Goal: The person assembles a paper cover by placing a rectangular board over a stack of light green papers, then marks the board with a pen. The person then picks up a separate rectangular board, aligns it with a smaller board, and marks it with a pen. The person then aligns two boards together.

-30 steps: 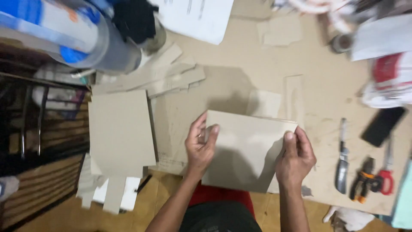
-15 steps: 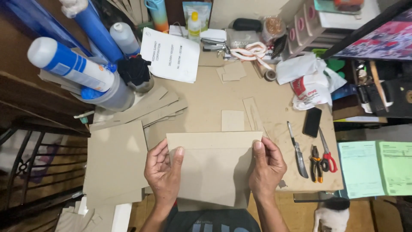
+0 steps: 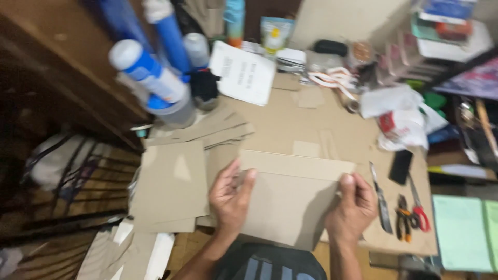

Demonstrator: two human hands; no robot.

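Observation:
A flat brown cardboard sheet (image 3: 290, 199) lies near the table's front edge, its far strip creased along a fold line. My left hand (image 3: 231, 199) grips its left edge, thumb on top. My right hand (image 3: 354, 207) grips the right edge the same way. The sheet rests over a larger cardboard-covered tabletop (image 3: 311, 129). The whole view is motion-blurred.
A stack of cardboard pieces (image 3: 171, 186) lies to the left. Blue-and-white cylinders (image 3: 150, 80) and a white paper (image 3: 244, 72) stand at the back left. A knife (image 3: 381, 199), pliers (image 3: 403, 218), red-handled scissors (image 3: 417, 207) and a black phone (image 3: 401, 167) lie right. A green pad (image 3: 464, 233) sits beyond the table edge.
The view has tilted up and back, showing more of the table's far side. Both hands stay on the sheet, which now sits squarer with its far strip creased.

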